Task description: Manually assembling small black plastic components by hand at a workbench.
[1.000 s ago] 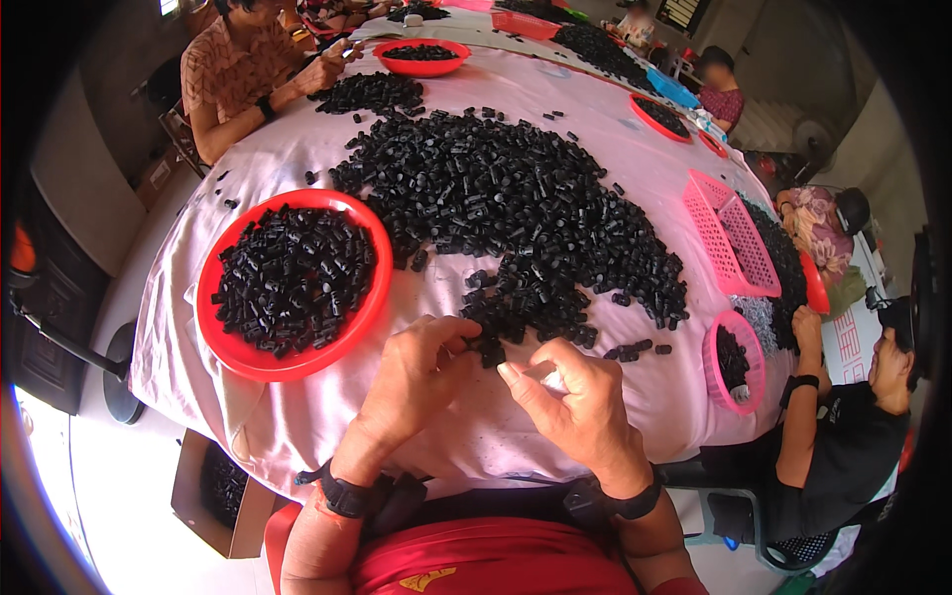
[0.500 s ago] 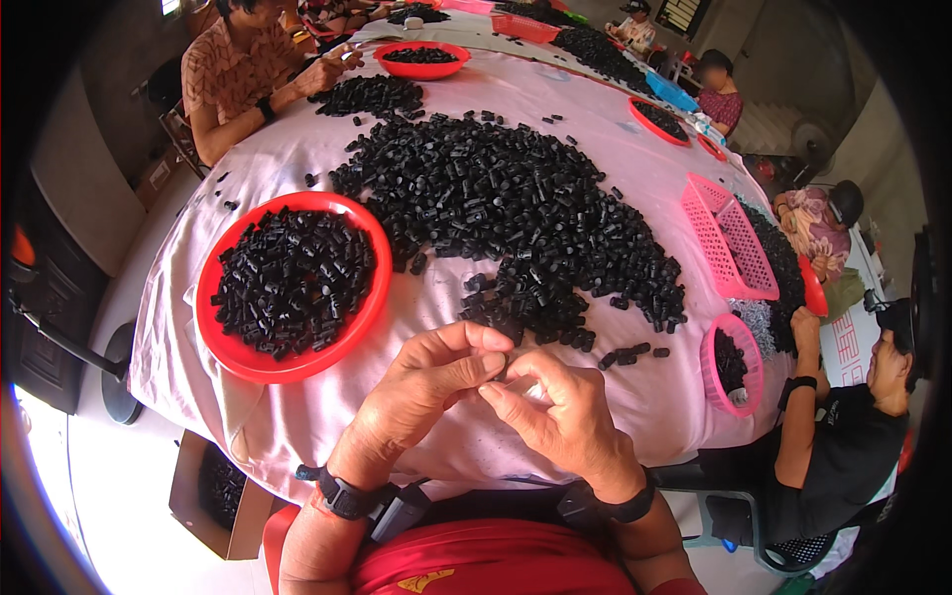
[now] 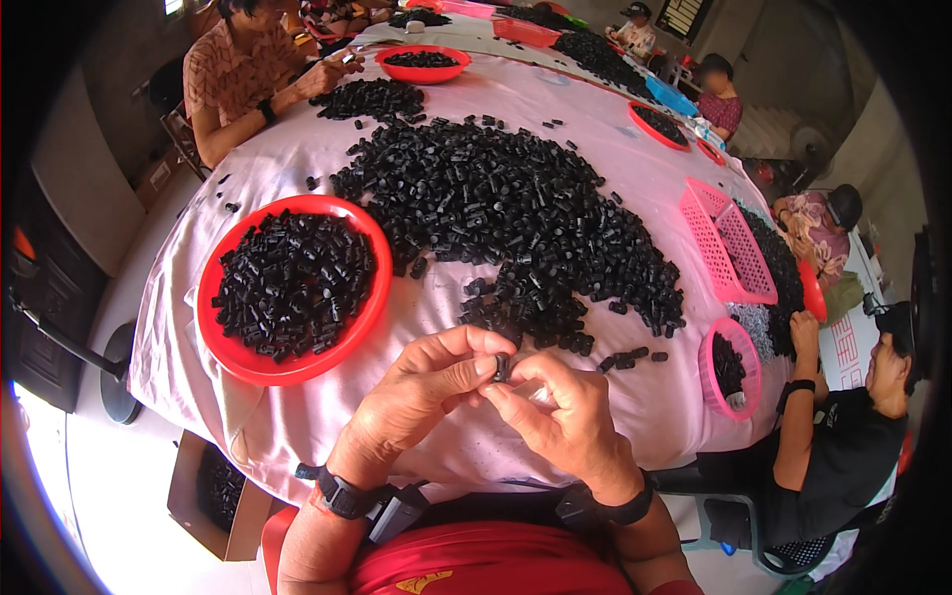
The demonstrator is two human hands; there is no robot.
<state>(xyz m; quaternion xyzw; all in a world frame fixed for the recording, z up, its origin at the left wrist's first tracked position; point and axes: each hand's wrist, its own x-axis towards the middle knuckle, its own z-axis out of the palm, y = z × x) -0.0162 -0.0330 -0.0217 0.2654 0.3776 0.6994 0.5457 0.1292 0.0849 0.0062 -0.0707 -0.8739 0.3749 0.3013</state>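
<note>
My left hand (image 3: 412, 392) pinches a small black cylindrical plastic part (image 3: 502, 370) between thumb and index finger, over the table's near edge. Close beside it, my right hand (image 3: 570, 421) is closed, its thumb and fingertips against the part's side. Something pale and clear (image 3: 542, 396) shows within the right fingers; its kind is unclear. Just beyond both hands spreads a large heap of similar black parts (image 3: 486, 188). To the left, a round red basin (image 3: 288, 373) is full of them.
A pink cloth (image 3: 416, 436) covers the table. At right are a pink oval basket (image 3: 751, 362) with black parts and a pink rectangular basket (image 3: 700, 238). A co-worker (image 3: 843, 446) sits at the right; another (image 3: 223, 89) at far left. A cardboard box (image 3: 253, 516) stands below.
The black part has come into clearer view between my fingertips, standing more upright. My hands have barely shifted.
</note>
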